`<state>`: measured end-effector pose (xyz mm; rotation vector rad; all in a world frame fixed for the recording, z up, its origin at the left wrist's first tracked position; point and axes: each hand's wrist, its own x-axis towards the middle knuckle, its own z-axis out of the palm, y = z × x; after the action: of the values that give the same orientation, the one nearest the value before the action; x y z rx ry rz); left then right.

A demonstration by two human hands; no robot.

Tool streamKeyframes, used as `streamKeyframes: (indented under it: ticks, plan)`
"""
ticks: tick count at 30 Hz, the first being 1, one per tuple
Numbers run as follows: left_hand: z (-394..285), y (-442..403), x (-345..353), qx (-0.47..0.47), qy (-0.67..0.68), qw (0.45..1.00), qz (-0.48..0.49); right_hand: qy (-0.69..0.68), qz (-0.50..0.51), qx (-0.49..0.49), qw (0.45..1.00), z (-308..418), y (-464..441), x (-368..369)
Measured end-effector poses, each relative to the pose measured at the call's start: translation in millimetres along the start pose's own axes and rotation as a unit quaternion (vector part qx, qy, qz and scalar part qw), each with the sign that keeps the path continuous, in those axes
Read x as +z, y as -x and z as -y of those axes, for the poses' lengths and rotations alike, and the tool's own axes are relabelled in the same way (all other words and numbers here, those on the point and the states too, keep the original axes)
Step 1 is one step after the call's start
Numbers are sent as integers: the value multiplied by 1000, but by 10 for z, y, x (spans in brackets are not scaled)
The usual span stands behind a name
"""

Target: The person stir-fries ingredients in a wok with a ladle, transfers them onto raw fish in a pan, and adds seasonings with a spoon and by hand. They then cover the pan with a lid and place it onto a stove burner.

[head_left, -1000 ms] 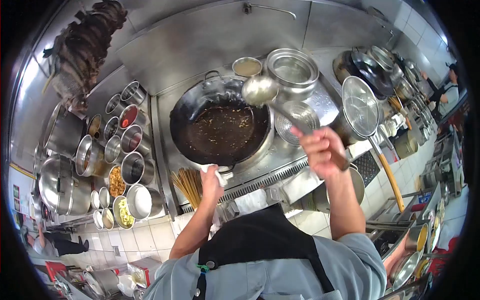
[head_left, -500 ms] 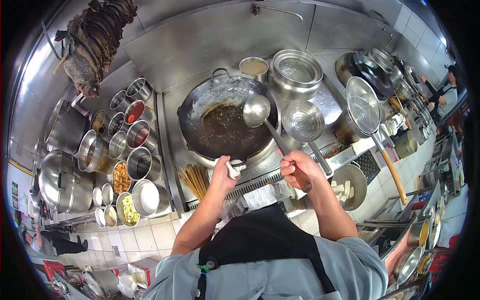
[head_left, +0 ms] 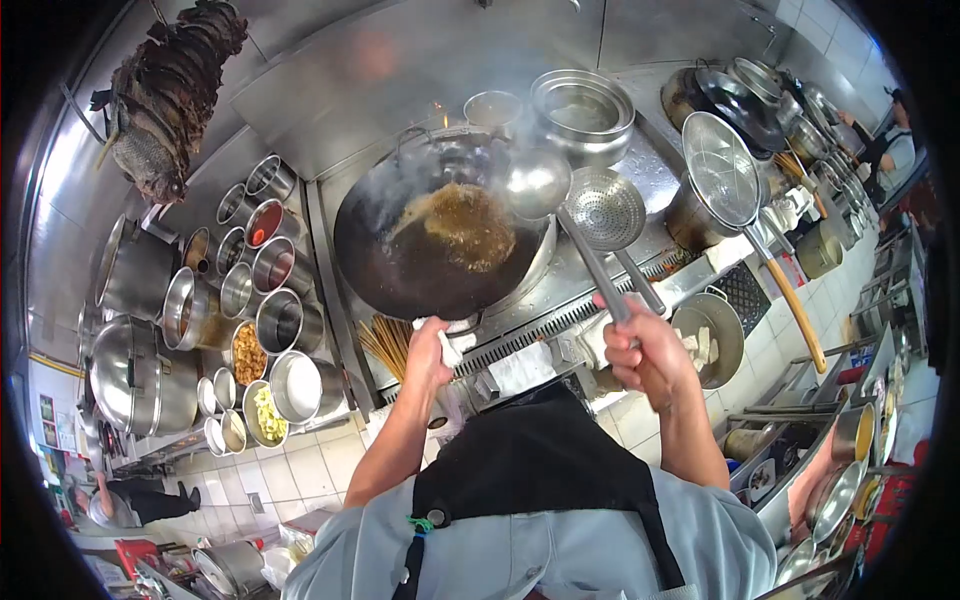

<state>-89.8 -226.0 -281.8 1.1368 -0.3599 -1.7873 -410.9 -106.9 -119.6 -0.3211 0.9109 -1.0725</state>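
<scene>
My left hand [head_left: 430,345] is closed on a white cloth [head_left: 455,346] at the near rim of the black wok [head_left: 385,270]. Brown liquid [head_left: 465,225] bubbles and steams inside the wok, and a small flame shows behind its far rim. With my right hand [head_left: 645,350] I grip the handle of a metal ladle [head_left: 538,183], whose bowl hangs over the wok's right side. A perforated strainer [head_left: 604,208] lies to the right of the ladle, its handle running toward my right hand.
Metal containers [head_left: 288,320] with sauces and chopped food stand left. A lidded pot [head_left: 583,115] is behind. A wire skimmer [head_left: 722,170] rests on a pot at right. Dried fish [head_left: 165,110] hang upper left. Other people stand at far left [head_left: 110,505] and far right [head_left: 892,150].
The liquid in the wok has gathered toward its far side and steam has risen. My right hand has moved slightly right with the ladle, which now hangs over the wok's right rim.
</scene>
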Motion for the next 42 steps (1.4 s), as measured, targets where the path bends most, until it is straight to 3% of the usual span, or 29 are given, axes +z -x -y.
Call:
streamKeyframes:
  ticks: [3,8,14,20,25,27,28,29,30,33,37,38,42]
  plan:
    - [26,-68,-266,-13,-1,1000,10,193,-19,-49,980,-299,-18,42]
    - [-159,286,-408,-9,-80,996,48,261,-53,-103,958,-865,-58,194]
    - [-285,381,-954,-13,-144,977,154,248,-140,-170,943,-1607,447,517]
    - [-254,745,-833,-72,-202,942,259,225,-245,-186,925,-2232,1308,1022]
    - [59,966,-645,-142,-240,899,337,205,-352,-227,885,-2855,1917,1226]
    - [103,1166,-500,-158,-296,859,387,196,-372,-256,870,-3095,2143,1299]
    - [237,1141,-490,-132,-316,845,411,201,-382,-256,865,-3196,2277,1345]
    - [376,1093,-475,-42,-373,804,462,203,-398,-256,857,-3298,2423,1399]
    - [336,1539,-273,-194,-313,827,426,207,-423,-257,844,-3388,2570,1488]
    - [596,1843,-105,-216,-355,785,460,250,-493,-245,797,-3718,2839,1535]
    - [986,1925,51,-203,-396,737,509,256,-573,-313,713,-4050,3058,1627]
    - [1122,2028,83,-209,-400,724,522,229,-581,-269,733,-4165,3233,1690]
    - [1470,2722,158,-222,-398,686,567,199,-615,-271,713,-4545,3579,1758]
